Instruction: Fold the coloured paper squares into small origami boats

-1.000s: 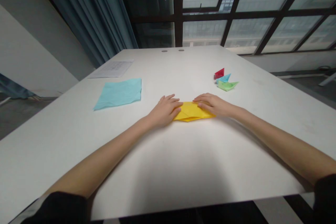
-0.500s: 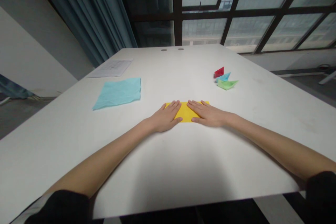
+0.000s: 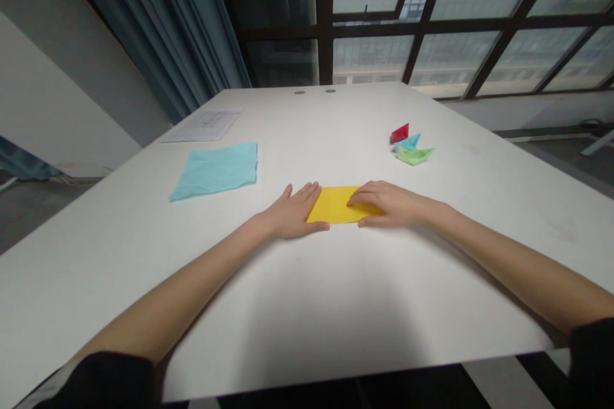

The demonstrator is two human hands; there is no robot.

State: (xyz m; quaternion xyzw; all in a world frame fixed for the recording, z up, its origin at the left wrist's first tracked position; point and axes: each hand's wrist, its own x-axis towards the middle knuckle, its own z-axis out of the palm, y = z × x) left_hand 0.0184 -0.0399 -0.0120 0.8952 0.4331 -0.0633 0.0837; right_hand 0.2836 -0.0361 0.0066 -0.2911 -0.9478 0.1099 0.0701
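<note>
A yellow sheet of paper (image 3: 333,206), wider than it is deep, lies flat on the white table (image 3: 330,294) between my hands. My left hand (image 3: 293,212) rests open and flat over the sheet's left end, fingers pointing away and thumb stretched along the near edge. Over the right end is my right hand (image 3: 388,204), its fingers bent and fingertips touching the paper's top, the thumb by the near edge. Its palm is raised a little and it grips nothing that I can see. Both ends of the sheet are partly covered by the hands.
Three folded paper boats stand at the right: a red one (image 3: 400,133), a blue one (image 3: 407,142) and a green one (image 3: 415,156). On the left lies a light blue cloth (image 3: 217,170), with a printed sheet (image 3: 204,124) behind it.
My right hand has gone from lying flat to arched with bent fingers. My left hand has slid slightly left, so more of the yellow paper shows.
</note>
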